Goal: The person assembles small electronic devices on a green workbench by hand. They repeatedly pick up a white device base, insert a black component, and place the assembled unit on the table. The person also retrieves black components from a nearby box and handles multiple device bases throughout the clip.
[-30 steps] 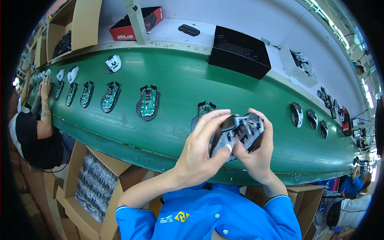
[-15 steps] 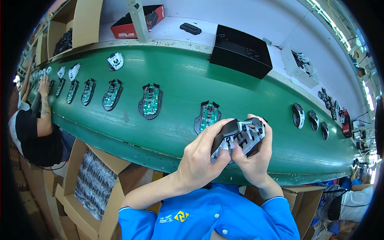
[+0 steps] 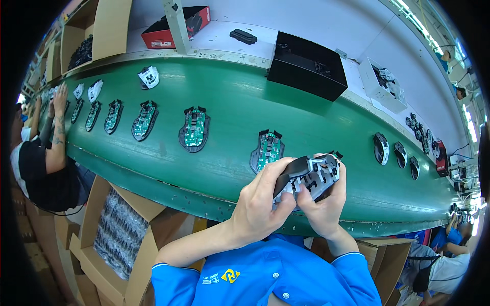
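Above the green belt, my left hand (image 3: 258, 204) and my right hand (image 3: 326, 211) are closed round a computer mouse top shell (image 3: 319, 178). It is dark outside, and its pale grey inside faces me. Both thumbs press against the inner side while the fingers wrap the outer edges. Just beyond my left hand lies a mouse base (image 3: 267, 150) with a bare green circuit board, its lower end partly covered by my fingers. Another such base (image 3: 194, 130) is farther left.
On the belt (image 3: 224, 173), more bases and white shells (image 3: 149, 77) lie leftward. Assembled mice (image 3: 381, 148) are at right. A black box (image 3: 308, 66) stands behind. Below left is a carton (image 3: 87, 255) of wrapped items. A co-worker's hand (image 3: 59, 97) is far left.
The top shell has turned slightly and moved a little to the right in my hands. The bases on the belt have drifted slightly right. The co-worker's hand at far left has risen.
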Motion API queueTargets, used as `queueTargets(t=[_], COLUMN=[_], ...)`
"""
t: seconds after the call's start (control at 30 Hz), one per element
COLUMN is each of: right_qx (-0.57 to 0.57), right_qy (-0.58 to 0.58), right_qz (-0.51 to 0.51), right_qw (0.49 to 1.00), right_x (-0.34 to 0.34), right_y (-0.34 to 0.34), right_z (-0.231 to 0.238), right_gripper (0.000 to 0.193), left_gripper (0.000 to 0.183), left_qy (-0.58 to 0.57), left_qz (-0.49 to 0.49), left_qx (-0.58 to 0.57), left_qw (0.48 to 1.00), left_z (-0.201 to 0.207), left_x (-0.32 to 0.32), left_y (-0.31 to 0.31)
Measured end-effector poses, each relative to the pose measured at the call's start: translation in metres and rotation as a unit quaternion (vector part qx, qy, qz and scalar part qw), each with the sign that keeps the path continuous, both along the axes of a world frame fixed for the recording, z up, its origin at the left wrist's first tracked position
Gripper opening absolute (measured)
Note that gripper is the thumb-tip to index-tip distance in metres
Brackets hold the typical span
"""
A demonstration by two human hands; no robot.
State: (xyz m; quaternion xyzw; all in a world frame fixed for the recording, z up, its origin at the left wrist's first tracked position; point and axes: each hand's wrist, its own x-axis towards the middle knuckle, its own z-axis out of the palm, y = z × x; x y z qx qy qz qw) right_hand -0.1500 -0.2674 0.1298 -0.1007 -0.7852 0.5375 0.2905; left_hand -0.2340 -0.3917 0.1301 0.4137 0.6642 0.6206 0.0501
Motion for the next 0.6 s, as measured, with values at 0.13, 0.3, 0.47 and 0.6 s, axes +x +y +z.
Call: queueTargets(t=[0.13,0.3,0.47,0.6], right_qx=[0.022,0.050,-0.053,0.087], right_qy=[0.005,0.026,-0.048,-0.205], right_qz=[-0.017,-0.031,0.022,0.095], right_qw=[1.000,0.998,0.997,0.970], right_x=[0.000,0.001,-0.005,-0.031], right_y=[-0.001,0.001,0.017,0.101], right_z=[-0.003,-0.003,0.029,0.049], right_gripper=[0.057,0.057,0.056,0.040], left_gripper=[0.046,0.045,0.072,0.093], left_qy=[0.010,0.016,-0.060,-0.110], left_qz=[-0.003,-0.004,-0.063,-0.090], left_qx=[0.005,0.000,-0.059,-0.113], left_qw=[1.000,1.000,0.994,0.983], left_z=[0.001,0.004,0.020,0.040], left_x=[-0.001,0.000,-0.008,-0.028], left_y=[-0.001,0.002,-0.008,-0.047])
